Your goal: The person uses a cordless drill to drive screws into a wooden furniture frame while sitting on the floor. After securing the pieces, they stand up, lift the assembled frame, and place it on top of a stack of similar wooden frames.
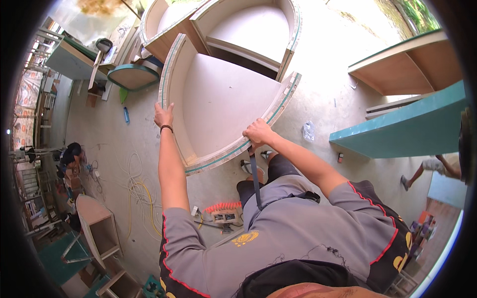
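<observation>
In front of me is a wedge-shaped wooden cabinet section (231, 94) with a pale inner panel, raised walls and a green stripe along its edges. My left hand (164, 116) is closed on its left wall, with a dark band round the wrist. My right hand (259, 133) grips the curved near wall, fingers bent over the edge. A black strap (256, 179) hangs just below that hand. Beyond the held piece, and overlapped by it, stands a similar curved wooden section (248, 25). The fingertips of both hands are partly hidden by the walls.
A teal-edged panel (402, 121) and a wooden cabinet (407, 62) stand at right. Cables (141, 191) and a red coiled hose (223, 206) lie on the floor near my feet. A person (72, 159) crouches at far left; another person's leg (420, 171) shows at right.
</observation>
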Demonstrator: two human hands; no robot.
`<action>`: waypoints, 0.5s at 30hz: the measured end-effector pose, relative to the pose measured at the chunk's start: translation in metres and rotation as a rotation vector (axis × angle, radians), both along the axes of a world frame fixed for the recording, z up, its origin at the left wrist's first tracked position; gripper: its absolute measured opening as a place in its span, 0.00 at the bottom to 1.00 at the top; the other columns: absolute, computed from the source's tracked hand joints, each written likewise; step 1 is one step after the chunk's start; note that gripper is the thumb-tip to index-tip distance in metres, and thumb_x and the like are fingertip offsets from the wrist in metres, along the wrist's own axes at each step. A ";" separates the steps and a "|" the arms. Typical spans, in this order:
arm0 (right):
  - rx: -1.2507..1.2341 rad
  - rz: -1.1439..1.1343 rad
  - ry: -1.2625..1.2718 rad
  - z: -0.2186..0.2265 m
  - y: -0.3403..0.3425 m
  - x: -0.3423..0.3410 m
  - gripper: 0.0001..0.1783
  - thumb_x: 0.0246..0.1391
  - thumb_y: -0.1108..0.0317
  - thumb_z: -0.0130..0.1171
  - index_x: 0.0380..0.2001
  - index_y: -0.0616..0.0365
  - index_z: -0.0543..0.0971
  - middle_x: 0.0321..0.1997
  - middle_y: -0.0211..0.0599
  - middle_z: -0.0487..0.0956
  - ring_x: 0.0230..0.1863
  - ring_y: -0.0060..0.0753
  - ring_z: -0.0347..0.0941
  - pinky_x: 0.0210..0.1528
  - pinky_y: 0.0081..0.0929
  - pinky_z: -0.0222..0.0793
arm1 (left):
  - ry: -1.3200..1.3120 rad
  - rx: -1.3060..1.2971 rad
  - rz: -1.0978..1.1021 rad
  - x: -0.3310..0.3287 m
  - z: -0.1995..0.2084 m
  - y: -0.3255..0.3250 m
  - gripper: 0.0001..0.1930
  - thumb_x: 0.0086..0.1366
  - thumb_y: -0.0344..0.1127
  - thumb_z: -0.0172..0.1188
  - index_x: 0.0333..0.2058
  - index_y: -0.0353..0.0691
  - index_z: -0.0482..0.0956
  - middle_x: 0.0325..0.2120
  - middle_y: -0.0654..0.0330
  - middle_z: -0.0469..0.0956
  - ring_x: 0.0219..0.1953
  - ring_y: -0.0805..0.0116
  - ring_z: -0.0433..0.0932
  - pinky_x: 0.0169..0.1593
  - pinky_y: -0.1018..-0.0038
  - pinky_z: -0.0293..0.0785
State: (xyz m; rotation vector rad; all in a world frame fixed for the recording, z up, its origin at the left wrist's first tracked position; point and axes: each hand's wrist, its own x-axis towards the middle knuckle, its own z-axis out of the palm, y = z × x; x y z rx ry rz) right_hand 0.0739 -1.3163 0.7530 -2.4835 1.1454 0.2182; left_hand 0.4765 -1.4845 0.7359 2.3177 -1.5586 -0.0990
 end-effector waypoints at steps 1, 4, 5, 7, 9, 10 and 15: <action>-0.001 -0.001 -0.006 0.002 -0.008 0.004 0.38 0.18 0.32 0.78 0.27 0.50 0.82 0.23 0.35 0.82 0.32 0.46 0.82 0.34 0.43 0.71 | 0.018 0.000 -0.013 0.007 -0.002 -0.003 0.39 0.56 0.61 0.70 0.58 0.44 0.68 0.50 0.48 0.81 0.51 0.45 0.80 0.53 0.52 0.74; -0.001 -0.015 0.008 0.000 -0.025 0.004 0.38 0.18 0.33 0.78 0.28 0.51 0.81 0.24 0.35 0.82 0.32 0.47 0.82 0.34 0.43 0.71 | 0.061 0.069 -0.018 0.001 -0.004 -0.015 0.37 0.56 0.56 0.72 0.59 0.45 0.69 0.50 0.52 0.82 0.51 0.48 0.81 0.54 0.55 0.74; -0.018 0.003 0.007 -0.001 -0.031 0.008 0.38 0.19 0.33 0.78 0.28 0.51 0.81 0.24 0.35 0.82 0.32 0.47 0.82 0.34 0.43 0.71 | 0.049 0.074 -0.012 0.008 -0.002 -0.018 0.35 0.56 0.54 0.73 0.58 0.45 0.70 0.49 0.52 0.82 0.51 0.49 0.81 0.54 0.55 0.75; -0.026 0.006 -0.005 -0.007 -0.042 0.009 0.36 0.20 0.36 0.79 0.29 0.51 0.81 0.25 0.36 0.82 0.32 0.47 0.82 0.34 0.43 0.72 | 0.053 0.072 -0.022 0.009 -0.005 -0.020 0.34 0.56 0.52 0.73 0.57 0.46 0.71 0.49 0.52 0.82 0.51 0.49 0.81 0.54 0.56 0.75; -0.032 0.008 -0.037 -0.014 -0.055 0.010 0.33 0.23 0.41 0.79 0.30 0.52 0.80 0.26 0.37 0.83 0.33 0.46 0.82 0.34 0.43 0.72 | 0.047 0.093 0.003 0.008 -0.003 -0.021 0.33 0.57 0.51 0.72 0.57 0.46 0.71 0.49 0.52 0.82 0.51 0.49 0.81 0.54 0.56 0.75; -0.017 0.011 -0.018 -0.017 -0.059 0.011 0.30 0.23 0.45 0.79 0.30 0.51 0.81 0.26 0.36 0.83 0.33 0.45 0.82 0.34 0.42 0.73 | 0.042 0.113 0.024 0.005 -0.003 -0.026 0.32 0.57 0.50 0.72 0.57 0.46 0.72 0.50 0.52 0.82 0.51 0.49 0.81 0.55 0.56 0.75; -0.025 0.021 -0.050 -0.018 -0.085 0.018 0.18 0.31 0.63 0.70 0.32 0.51 0.82 0.28 0.39 0.84 0.35 0.44 0.83 0.34 0.41 0.74 | -0.001 0.151 0.083 0.015 -0.002 -0.043 0.31 0.57 0.47 0.71 0.57 0.46 0.72 0.51 0.51 0.81 0.53 0.48 0.80 0.56 0.56 0.74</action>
